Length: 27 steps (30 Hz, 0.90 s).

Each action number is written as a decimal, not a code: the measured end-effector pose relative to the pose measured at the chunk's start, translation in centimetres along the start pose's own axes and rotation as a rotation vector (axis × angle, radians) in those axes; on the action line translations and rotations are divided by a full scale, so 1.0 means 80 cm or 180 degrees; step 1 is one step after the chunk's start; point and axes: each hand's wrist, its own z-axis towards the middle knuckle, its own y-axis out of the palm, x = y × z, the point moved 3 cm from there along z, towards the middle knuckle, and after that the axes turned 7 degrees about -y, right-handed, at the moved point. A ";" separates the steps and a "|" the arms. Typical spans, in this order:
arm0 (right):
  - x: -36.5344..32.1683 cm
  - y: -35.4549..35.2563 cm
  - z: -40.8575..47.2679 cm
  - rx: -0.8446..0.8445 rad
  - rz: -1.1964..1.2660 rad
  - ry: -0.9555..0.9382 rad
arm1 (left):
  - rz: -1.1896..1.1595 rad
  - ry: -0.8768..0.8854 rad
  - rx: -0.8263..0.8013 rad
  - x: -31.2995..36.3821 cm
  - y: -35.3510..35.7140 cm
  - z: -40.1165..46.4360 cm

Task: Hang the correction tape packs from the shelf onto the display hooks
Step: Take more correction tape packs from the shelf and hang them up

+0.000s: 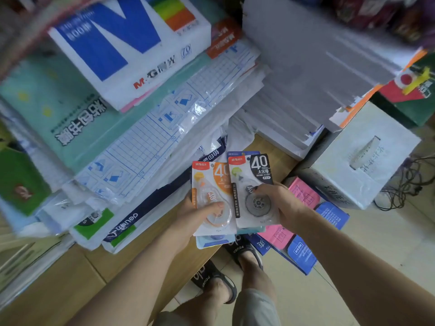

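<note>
The left hand (200,214) holds an orange correction tape pack (211,196) from beneath, its thumb laid across the clear blister near the lower middle and its fingers hidden behind the card. Under that pack the edge of at least one more, pale blue, pokes out at the bottom, so the left hand seems to carry a small stack, though how many cannot be told. The right hand (280,203) grips a black correction tape pack (254,191) by its right edge, thumb pressed on the front just above the grey wheel, fingers curled behind; a blue-topped card shows behind it at the upper edge. The two front packs stand upright side by side, nearly touching, the black one a little higher. Both are held over the front edge of a wooden shelf (70,278), just in front of piled plastic-wrapped paper goods (141,142) and a white and blue paper ream (122,43). To the right stands a white cardboard box (367,161), and below the hands the person's sandalled feet (219,283) rest on a tiled floor.
</note>
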 end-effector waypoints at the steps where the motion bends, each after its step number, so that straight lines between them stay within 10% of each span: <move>1: -0.011 -0.003 -0.018 -0.0028 0.0055 -0.0051 | 0.0054 0.0052 -0.0047 0.012 0.004 -0.019; 16: -0.285 0.033 -0.334 -0.0457 0.1332 -0.1203 | -0.0214 0.1233 0.0065 0.255 0.008 -0.332; 27: -0.421 0.173 -0.451 -0.1009 0.0470 -0.1792 | -0.0635 0.1746 0.0562 0.354 -0.027 -0.473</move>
